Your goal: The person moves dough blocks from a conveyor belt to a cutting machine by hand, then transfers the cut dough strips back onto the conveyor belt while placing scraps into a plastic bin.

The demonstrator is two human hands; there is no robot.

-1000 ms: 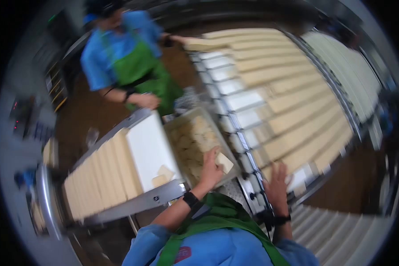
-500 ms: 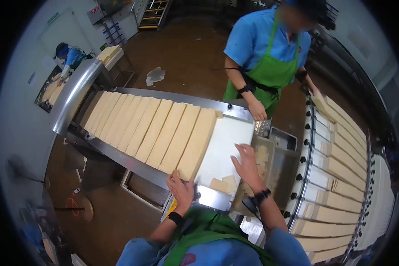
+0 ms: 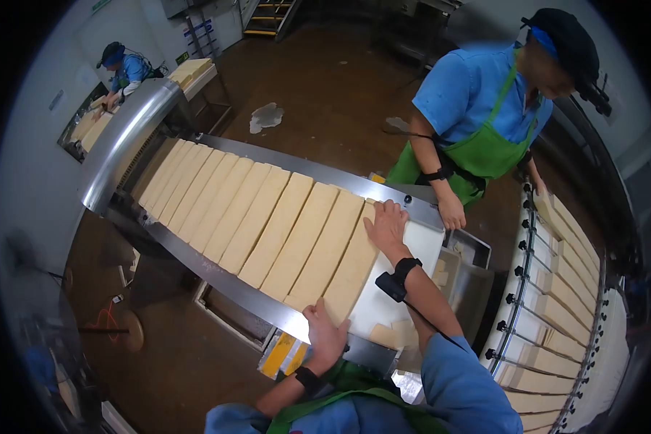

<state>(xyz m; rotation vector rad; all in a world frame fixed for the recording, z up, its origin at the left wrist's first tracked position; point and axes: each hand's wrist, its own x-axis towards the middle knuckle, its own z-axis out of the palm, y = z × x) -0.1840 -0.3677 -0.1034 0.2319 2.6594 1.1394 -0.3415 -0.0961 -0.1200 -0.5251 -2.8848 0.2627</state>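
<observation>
A row of long pale yellow slabs (image 3: pixel 267 228) lies side by side across the metal-railed conveyor (image 3: pixel 220 275). The last slab (image 3: pixel 353 269) on the right is between my hands. My left hand (image 3: pixel 327 335) grips its near end, fingers against the corner and side. Over at the far end, my right hand (image 3: pixel 388 230) has its fingers curled on the slab's top and edge. White belt surface (image 3: pixel 387 293) shows beside this slab. Small loose pieces (image 3: pixel 392 335) of the same pale material lie by the near edge.
A co-worker's hand (image 3: pixel 452 212) rests near the conveyor's far right corner. Grey bins (image 3: pixel 481 252) stand beyond the conveyor's end. A second conveyor (image 3: pixel 500 325) with black knobs carries more slabs at right. A metal arch (image 3: pixel 132 137) spans the left end; another person (image 3: pixel 132 72) works behind.
My right hand has moved from above the white surface onto the slab's far end. My left hand stays at the near end. The co-worker's near hand no longer holds the perforated metal piece.
</observation>
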